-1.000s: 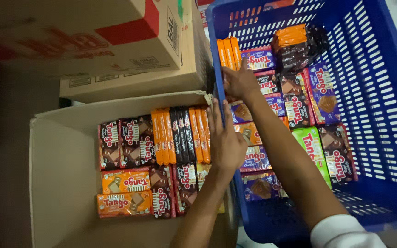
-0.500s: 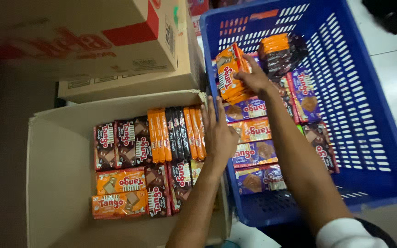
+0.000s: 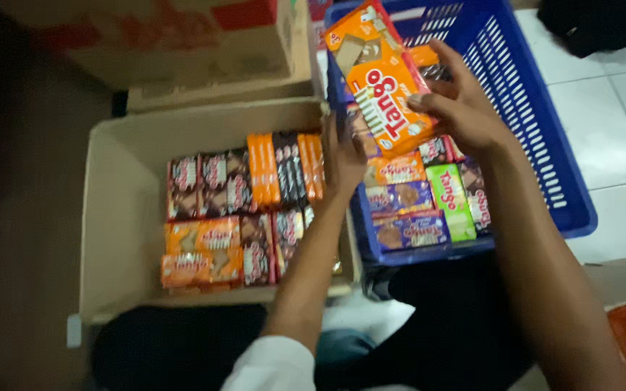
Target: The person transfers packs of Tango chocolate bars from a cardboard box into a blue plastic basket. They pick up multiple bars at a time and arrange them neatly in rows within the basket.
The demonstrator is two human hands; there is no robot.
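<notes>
1. Orange wafer packs (image 3: pixel 378 80), flat and rectangular with a pale panel and red lettering, sit at about 12 o'clock in the frame, held above the blue crate (image 3: pixel 545 145). It looks like a small stack of two or three, though the blur makes the count uncertain.
2. Right hand (image 3: pixel 461 108) is closed around the stack's right edge, thumb across the front face and fingers behind; the packs are lifted clear of the crate's contents.
3. Left hand (image 3: pixel 343 161) lies flat and spread, fingers pointing to 12 o'clock, pressed against the upright row at the right end of the cardboard box (image 3: pixel 110 217); it grasps nothing.
4. Cardboard box, at 9 o'clock: brown packs (image 3: pixel 208 185) lie flat at its upper left; beside them stands an edge-on row of orange and black packs (image 3: pixel 284 170). Below, two orange packs (image 3: pixel 201 250) lie flat, with more brown ones just to their right.
5. Blue crate, slatted plastic, at 2 o'clock: purple packs (image 3: pixel 407 213), one green pack (image 3: pixel 449 199) and orange and brown ones lie flat on its floor.
6. Closed carton (image 3: pixel 182 40), tan with a red patch, rests at 11 o'clock behind the open box.
7. White floor tiles (image 3: pixel 610 108) at 3 o'clock.
</notes>
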